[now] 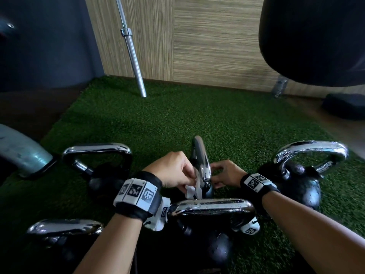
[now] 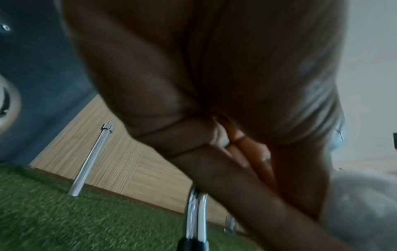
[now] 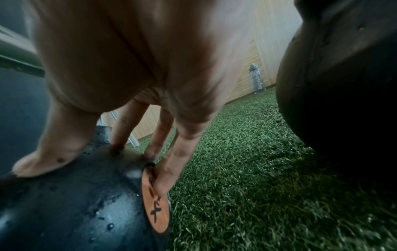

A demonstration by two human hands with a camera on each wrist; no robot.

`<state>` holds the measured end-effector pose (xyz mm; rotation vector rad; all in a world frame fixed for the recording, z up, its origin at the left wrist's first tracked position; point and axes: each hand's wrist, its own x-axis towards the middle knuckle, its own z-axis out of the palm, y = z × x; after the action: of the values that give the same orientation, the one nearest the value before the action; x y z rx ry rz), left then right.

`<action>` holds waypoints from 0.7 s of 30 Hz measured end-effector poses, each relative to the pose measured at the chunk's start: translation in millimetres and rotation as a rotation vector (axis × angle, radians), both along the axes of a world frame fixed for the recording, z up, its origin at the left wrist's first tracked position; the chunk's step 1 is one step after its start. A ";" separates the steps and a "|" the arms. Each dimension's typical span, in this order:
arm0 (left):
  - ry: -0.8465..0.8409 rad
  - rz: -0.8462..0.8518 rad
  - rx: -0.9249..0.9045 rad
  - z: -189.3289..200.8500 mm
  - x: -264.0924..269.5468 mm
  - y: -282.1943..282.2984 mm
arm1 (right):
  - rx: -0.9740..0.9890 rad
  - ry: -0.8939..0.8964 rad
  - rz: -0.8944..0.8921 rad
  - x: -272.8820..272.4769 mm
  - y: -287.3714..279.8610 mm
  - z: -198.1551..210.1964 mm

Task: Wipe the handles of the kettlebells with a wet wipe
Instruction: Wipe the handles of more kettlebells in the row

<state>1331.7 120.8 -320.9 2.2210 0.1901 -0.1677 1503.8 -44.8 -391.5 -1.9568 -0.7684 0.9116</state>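
Note:
Several black kettlebells with chrome handles stand on green turf [image 1: 177,115]. The middle kettlebell's handle [image 1: 200,161] points away from me, edge-on. My left hand [image 1: 177,171] pinches a white wet wipe [image 1: 192,189] against the near leg of that handle. In the left wrist view the left hand [image 2: 236,149] shows curled fingers, with the chrome handle [image 2: 195,215] below them. My right hand [image 1: 225,173] lies on the same kettlebell's right side. In the right wrist view the right hand [image 3: 120,135] has its thumb and straight fingers resting on the wet black ball [image 3: 75,203], by its orange disc [image 3: 155,200].
Other kettlebell handles surround the hands: back left [image 1: 96,149], right [image 1: 310,149], near centre [image 1: 211,206] and near left [image 1: 65,226]. A barbell [image 1: 132,50] leans on the wooden wall. A water bottle [image 1: 279,86] stands by the wall, and a black bag [image 1: 316,36] hangs at upper right.

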 end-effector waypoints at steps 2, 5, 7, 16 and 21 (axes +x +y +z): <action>0.017 0.022 0.047 -6.2 -0.8 -6.5 | 0.010 0.005 0.006 -0.2 -0.2 -1.8; 0.007 0.013 0.279 -18.7 -2.5 -17.1 | -0.009 -0.032 0.024 1.3 0.1 -2.1; -0.019 -0.022 0.312 -25.6 -5.9 -21.8 | -0.035 -0.078 0.036 -0.9 0.5 2.8; -0.036 0.150 0.204 -13.5 -14.4 8.5 | -0.091 -0.394 0.125 -3.0 6.2 64.6; -0.193 0.206 0.194 17.6 -15.0 29.9 | 0.114 -0.475 0.085 -3.0 12.8 122.1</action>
<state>1316.6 150.7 -303.3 2.3749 0.3389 0.1839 1500.9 -31.9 -269.4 -2.0745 -1.1525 0.4352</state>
